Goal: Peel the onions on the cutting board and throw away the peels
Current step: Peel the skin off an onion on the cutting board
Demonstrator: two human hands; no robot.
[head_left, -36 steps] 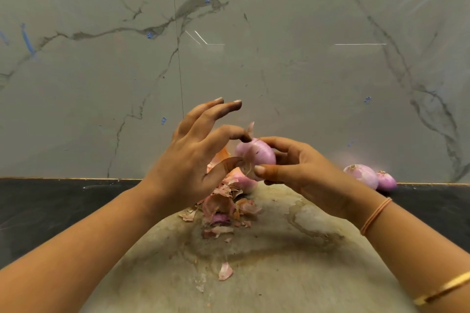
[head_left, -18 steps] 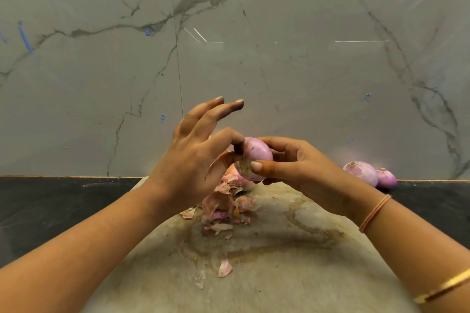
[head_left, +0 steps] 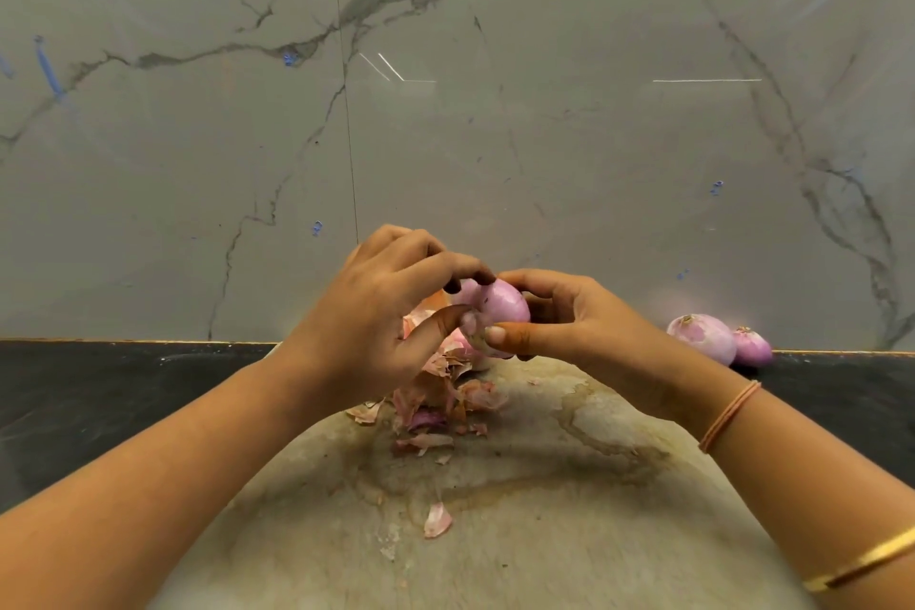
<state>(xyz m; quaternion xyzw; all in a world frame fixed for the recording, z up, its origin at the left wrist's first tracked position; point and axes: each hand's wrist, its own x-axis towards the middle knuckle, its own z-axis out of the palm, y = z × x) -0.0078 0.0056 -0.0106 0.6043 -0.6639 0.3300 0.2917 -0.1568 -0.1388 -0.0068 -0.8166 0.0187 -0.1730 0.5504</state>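
Head view, red onion (head_left: 500, 307): held in the air between both hands, above the far edge of the cutting board (head_left: 544, 535).
Right hand (head_left: 569, 327): grips the onion, fingers curled over its top and thumb under its near side.
Left hand (head_left: 376, 312): touching the onion's left end, with forefinger and thumb pinching there, apparently at a bit of skin; the thumb tip is blurred.
Deciding relation: the onion lies right of the left hand and inside the right hand's grip, so the right steadies it while the left pulls.
Long axis: slanted, upper end away from the person, lower end pointing down-left to where the two thumbs meet; I cannot tell root from stem.
Peel pile (head_left: 435, 396): on the board directly below the left hand.
Peeled onions (head_left: 700, 344): two, touching, on the counter well right of the right hand.
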